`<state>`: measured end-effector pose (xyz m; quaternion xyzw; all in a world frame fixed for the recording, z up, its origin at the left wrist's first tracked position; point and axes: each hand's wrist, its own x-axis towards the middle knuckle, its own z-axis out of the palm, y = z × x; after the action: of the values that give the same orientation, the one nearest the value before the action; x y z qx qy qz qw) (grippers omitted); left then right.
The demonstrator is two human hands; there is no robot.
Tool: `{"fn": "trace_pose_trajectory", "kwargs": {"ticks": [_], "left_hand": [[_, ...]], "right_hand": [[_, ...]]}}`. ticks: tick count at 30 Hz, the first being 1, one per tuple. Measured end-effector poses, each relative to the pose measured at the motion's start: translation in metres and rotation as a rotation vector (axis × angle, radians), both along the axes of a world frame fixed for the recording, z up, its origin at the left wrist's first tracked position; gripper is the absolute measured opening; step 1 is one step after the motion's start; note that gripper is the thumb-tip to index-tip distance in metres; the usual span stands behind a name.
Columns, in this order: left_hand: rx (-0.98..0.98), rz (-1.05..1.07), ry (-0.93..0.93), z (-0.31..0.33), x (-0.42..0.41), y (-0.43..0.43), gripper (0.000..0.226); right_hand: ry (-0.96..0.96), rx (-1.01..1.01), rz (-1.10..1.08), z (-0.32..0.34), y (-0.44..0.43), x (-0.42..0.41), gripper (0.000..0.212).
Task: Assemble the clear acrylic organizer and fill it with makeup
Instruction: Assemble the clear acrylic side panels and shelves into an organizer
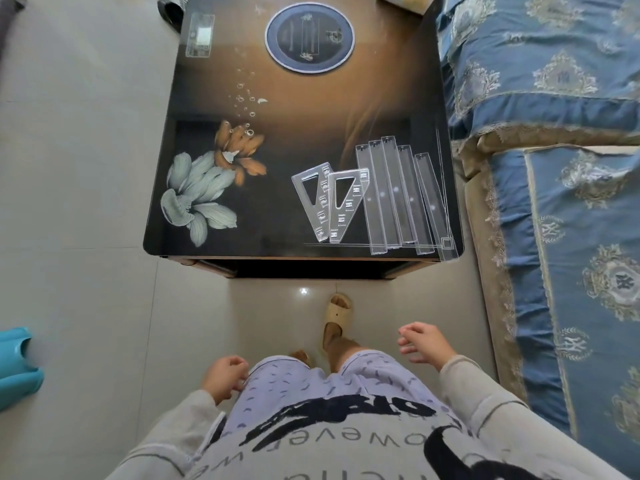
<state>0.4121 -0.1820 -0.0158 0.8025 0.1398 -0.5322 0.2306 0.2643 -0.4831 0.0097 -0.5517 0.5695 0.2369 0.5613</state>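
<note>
Standing view of a dark glass-topped surface [304, 109] with the organizer lying unassembled at its near right corner: two triangular side panels [346, 216] lie flat beside each other, and five long clear strips [396, 188] lie in a row just to their right, the outermost close to the surface's edge by the bed [554, 98]. The left hand [225, 377] hangs by the hip, fingers loosely curled around nothing; the right hand [420, 342] is raised a little, fingers relaxed and apart, also holding nothing; both are well short of the parts. No makeup can be made out anywhere in view. Likely hazards: the parts are transparent on a busy printed top, so an edge may be misjudged and a strip nudged off the corner onto the tiled floor [86, 202], where it could chip or crack. The ends of the near strips reach almost to the front edge, so a careless sweep of a sleeve could carry them over. Flat acrylic on glass is probably hard to lift; prying at it may scratch either face. Forcing tabs into the wrong slots could snap them.
</note>
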Motion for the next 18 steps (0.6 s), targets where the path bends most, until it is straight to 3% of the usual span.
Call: {"fn": "trace_pose_trajectory", "kwargs": {"ticks": [7,18], "left_hand": [[-0.051,-0.002,-0.096,0.001,0.032,-0.05,0.027],[-0.076,-0.17,-0.038,-0.009,0.071,-0.11,0.031]], "right_hand": [[0.016,0.031,0.141,-0.009,-0.035,0.037,0.009],[0.055,0.045,0.039,-0.027,-0.052,0.059,0.02]]}}
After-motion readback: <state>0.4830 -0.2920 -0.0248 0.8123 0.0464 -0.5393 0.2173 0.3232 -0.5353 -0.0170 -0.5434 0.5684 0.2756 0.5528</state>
